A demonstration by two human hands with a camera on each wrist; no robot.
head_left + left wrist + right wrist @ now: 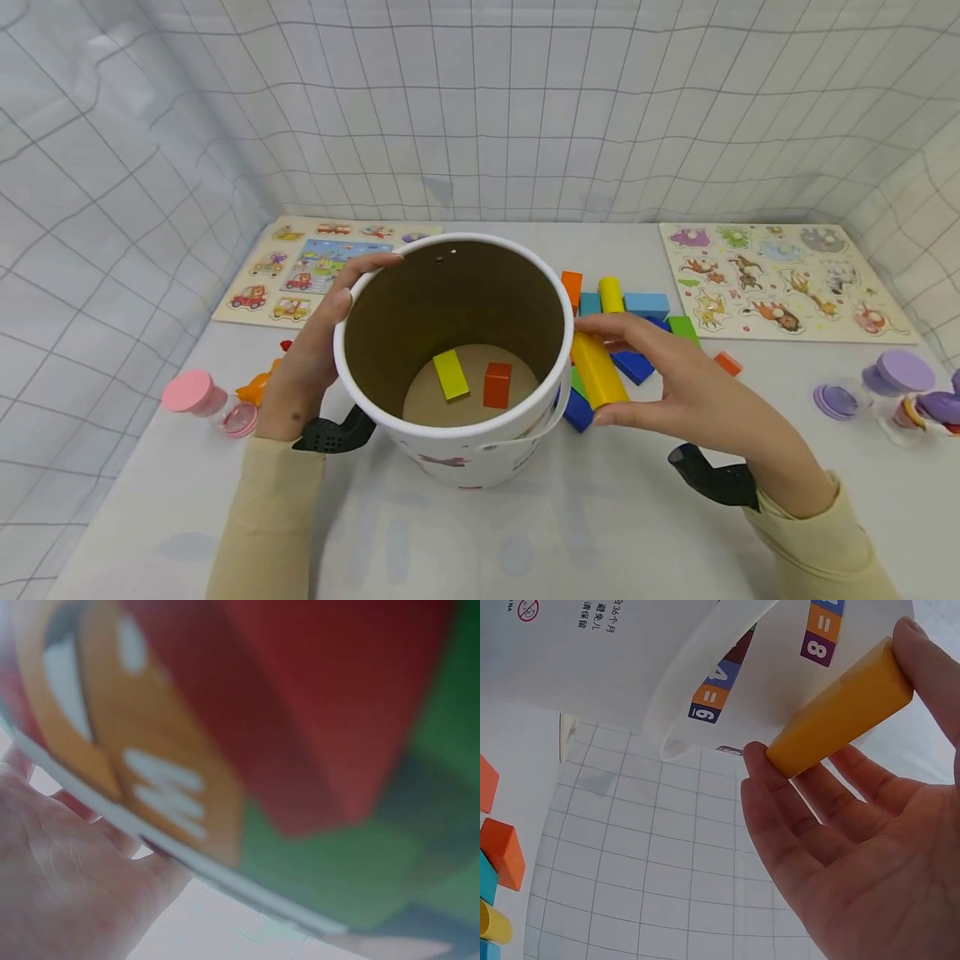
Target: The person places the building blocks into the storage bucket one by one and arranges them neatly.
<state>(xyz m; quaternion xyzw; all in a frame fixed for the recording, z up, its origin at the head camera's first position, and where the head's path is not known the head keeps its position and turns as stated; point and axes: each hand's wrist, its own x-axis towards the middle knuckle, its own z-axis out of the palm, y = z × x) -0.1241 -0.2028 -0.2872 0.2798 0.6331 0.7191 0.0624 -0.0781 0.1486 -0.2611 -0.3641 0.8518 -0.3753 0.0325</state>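
Note:
A white bucket (454, 431) with a printed outside and a thin handle stands tilted towards me in the middle. Inside it lie a yellow block (451, 375) and a red block (497, 385). My left hand (318, 342) grips the bucket's left rim, with fingers hooked over the edge. Bright print on the bucket's side fills most of the left wrist view. Just outside the right rim, my right hand (675, 375) pinches a yellow-orange block (600, 369) between thumb and fingers. In the right wrist view that block is held end to end beside the bucket wall.
Several coloured blocks (647, 305) lie on the table (660, 542) behind and right of the bucket. Wooden puzzle boards sit at the back left (255, 287) and back right (795, 283). A pink-lidded toy (193, 392) is at left, a purple one (896, 373) at right.

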